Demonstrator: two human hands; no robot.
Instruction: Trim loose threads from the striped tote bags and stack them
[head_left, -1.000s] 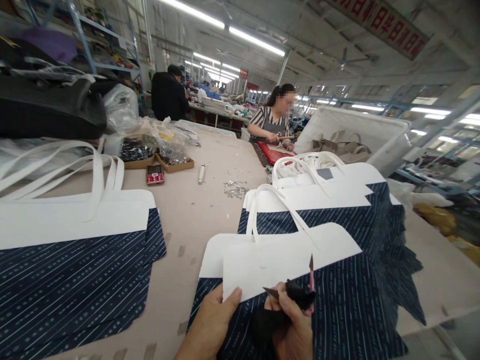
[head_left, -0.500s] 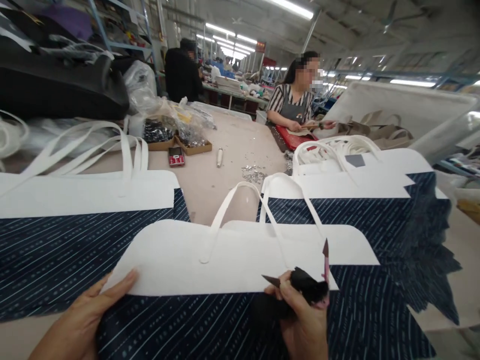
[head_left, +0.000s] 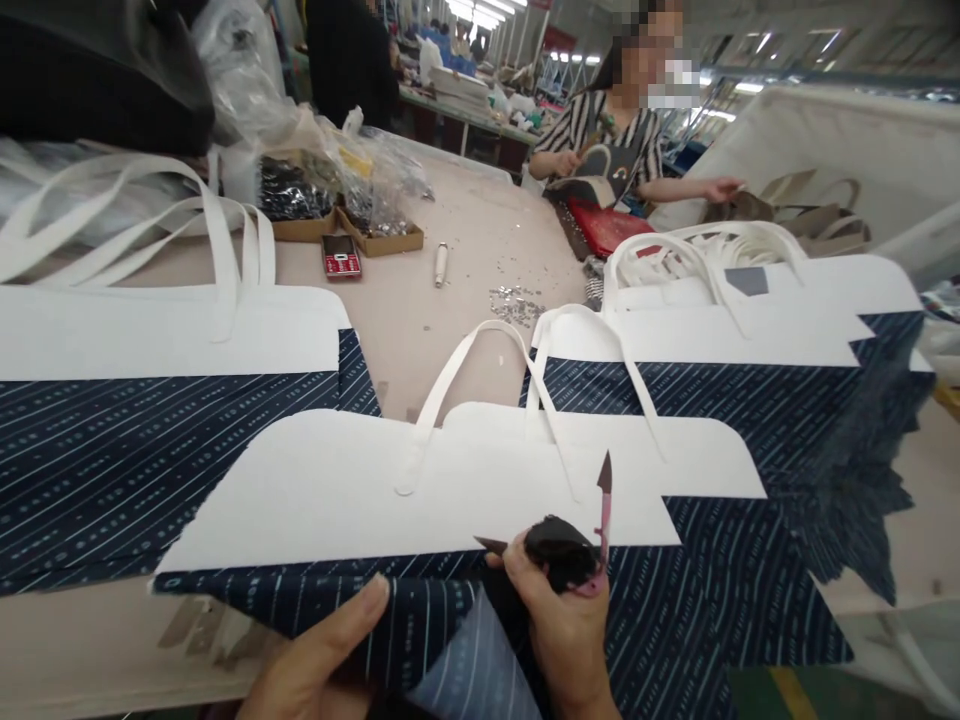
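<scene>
The left hand [head_left: 322, 645] has moved from the white panel's left end to the striped navy cloth [head_left: 330, 600] below it; its thumb lies over the cloth, its fingers are hidden, so I cannot tell whether it grips. The right hand [head_left: 566, 640] closes round one pair of snips [head_left: 559, 550], two blades spread, over the front bag piece [head_left: 337, 500], which has one visible handle [head_left: 450, 375]. Two cardboard boxes [head_left: 390, 243] hold plastic-wrapped pieces; one white bin [head_left: 862, 140] holds tan strapped items [head_left: 817, 215]. One phone [head_left: 342, 257] lies nearby.
</scene>
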